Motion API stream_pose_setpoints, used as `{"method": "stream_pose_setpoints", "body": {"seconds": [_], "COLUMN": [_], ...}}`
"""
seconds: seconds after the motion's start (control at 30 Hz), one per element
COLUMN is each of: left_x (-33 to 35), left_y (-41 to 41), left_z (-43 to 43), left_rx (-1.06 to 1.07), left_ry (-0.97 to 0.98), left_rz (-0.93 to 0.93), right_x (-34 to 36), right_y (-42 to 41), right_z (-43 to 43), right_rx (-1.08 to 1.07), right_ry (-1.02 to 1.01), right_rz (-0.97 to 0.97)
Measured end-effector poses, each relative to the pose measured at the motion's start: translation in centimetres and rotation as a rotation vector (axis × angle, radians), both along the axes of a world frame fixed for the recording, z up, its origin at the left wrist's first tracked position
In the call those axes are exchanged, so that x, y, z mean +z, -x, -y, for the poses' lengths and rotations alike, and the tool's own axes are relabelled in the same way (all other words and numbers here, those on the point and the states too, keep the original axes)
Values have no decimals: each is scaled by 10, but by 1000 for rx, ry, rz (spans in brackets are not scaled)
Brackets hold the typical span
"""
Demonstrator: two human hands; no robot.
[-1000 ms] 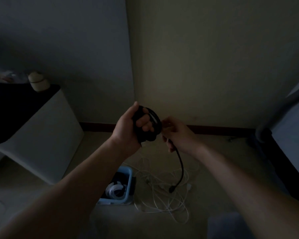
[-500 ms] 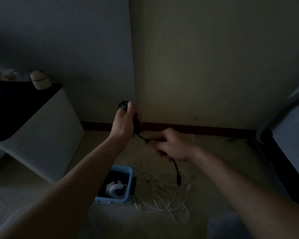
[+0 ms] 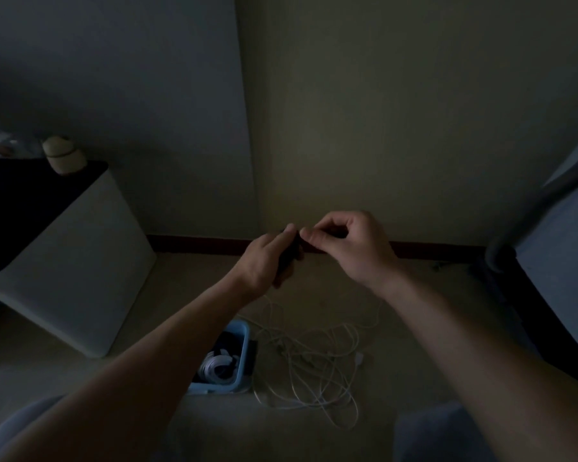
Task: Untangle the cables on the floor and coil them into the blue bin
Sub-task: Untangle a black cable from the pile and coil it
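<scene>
Two bare hands meet above the floor (image 3: 397, 328) in a dim corner of a room, where a grey wall joins a paler one over a dark skirting board (image 3: 197, 243). A white desk (image 3: 74, 268) with a dark top stands at left, with a small pale rounded object (image 3: 62, 155) on its far corner. What looks like a grey-blue bed (image 3: 561, 228) edges in at right. On the beige floor, a blue bin (image 3: 244, 355) holds a coiled white cable (image 3: 217, 365) and something dark that the gloom hides. Just right of the bin lies a loose tangle of white cables (image 3: 314, 361). Held in the air above them, the left hand (image 3: 264, 258) grips a bundle of black cable (image 3: 289, 258), fingers curled round it. The right hand (image 3: 347, 248) pinches the top of the same bundle between thumb and forefinger
</scene>
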State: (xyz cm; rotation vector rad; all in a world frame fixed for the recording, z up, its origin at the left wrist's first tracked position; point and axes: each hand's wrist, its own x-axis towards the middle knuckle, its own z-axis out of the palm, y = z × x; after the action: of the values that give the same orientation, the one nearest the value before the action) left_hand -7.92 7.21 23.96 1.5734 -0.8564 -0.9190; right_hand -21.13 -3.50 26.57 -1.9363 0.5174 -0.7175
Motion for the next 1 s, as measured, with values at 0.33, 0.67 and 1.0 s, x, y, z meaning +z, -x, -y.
{"method": "stream_pose_setpoints", "body": {"seconds": [0.33,0.67,1.0], "left_x": [15,23,16], "left_y": [5,-2,4], "left_z": [-8,-10,-9], "left_rx": [-204,-197,-38], "left_ry": [40,177,230], "left_rz": [-248,-619,-699], "right_x": [-14,-27,-29], "right_y": [-7,-23,-38], "right_z": [13,-6,-32], "right_rx": [-42,-53,-220], "right_ry": [-34,-409,-543], "right_rz": [38,46,68]}}
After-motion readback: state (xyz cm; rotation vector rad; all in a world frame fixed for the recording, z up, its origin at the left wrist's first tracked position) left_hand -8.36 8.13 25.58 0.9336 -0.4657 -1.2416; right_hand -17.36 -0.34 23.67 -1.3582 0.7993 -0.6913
